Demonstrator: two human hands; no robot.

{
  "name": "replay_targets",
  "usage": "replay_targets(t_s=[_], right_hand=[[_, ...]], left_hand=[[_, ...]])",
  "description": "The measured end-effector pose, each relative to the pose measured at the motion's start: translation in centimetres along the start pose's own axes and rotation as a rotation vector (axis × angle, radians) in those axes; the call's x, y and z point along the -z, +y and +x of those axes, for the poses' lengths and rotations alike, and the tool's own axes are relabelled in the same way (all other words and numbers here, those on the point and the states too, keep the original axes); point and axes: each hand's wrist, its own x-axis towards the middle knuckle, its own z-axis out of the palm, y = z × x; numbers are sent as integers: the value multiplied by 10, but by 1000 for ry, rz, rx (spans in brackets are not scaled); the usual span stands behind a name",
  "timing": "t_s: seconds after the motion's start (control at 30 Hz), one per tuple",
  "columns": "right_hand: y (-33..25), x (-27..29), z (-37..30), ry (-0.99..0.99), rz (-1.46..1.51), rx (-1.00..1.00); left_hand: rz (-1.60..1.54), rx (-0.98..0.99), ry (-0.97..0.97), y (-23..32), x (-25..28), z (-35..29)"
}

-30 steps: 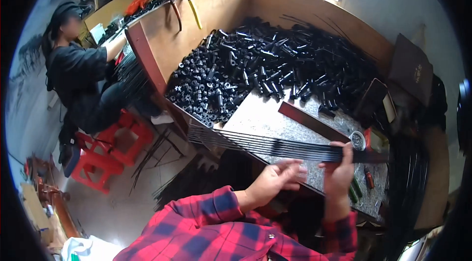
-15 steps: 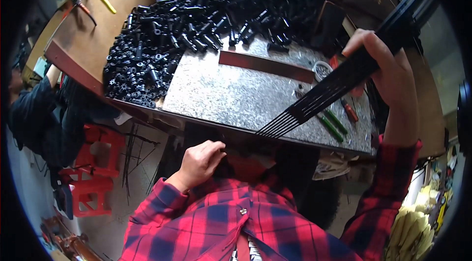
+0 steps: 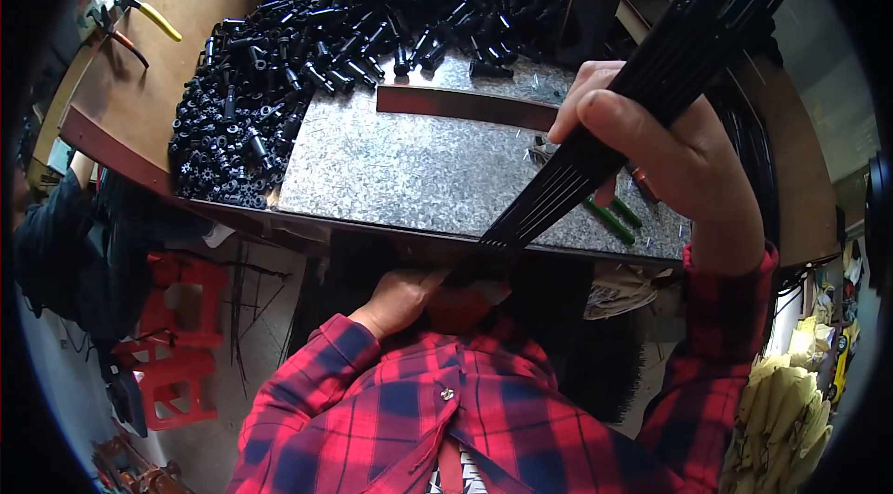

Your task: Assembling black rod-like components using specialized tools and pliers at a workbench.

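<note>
A bundle of long, thin black rods slants across the front right of the worktop, from the upper right down toward my lap. My right hand is wrapped round its upper middle, thumb across the near face. At the dark lower end, just past the table's front edge, my left hand is closed round the tips. Its fingertips are partly hidden. Beneath the bundle, a speckled grey worktop carries a flat dark metal bar and green-handled tools.
Black tubular parts are heaped at the back, with small black ring-like pieces at the left. Pliers hang on the wooden side wall. Red plastic stools stand below left, near another person's dark sleeve. Yellowish gloves lie lower right.
My right hand has brought the bundle left and down toward me. My left hand, earlier apart from it, has moved right and closed on its lower end. The head view has shifted slightly.
</note>
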Motion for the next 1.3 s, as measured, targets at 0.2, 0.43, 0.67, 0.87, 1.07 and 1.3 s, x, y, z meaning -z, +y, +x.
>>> replay_targets(t_s=[0.2, 0.43, 0.67, 0.87, 1.07, 1.3], right_hand=[[10, -9, -4, -115, -24, -7], [49, -51, -15, -265, -169, 138], [96, -95, -34, -229, -39, 40], [83, -86, -33, -316, -43, 5], [87, -85, -35, -289, 26, -88], [78, -69, -27, -259, -132, 46]], left_hand=[[-80, 102, -214, -6, -14, -8], [-38, 297, -386, -15, -26, -8], [-363, 326, -231, 17, 64, 26], [-478, 382, 146, 33, 141, 60], [-431, 352, 145, 35, 147, 70], [-427, 360, 182, 41, 153, 60]])
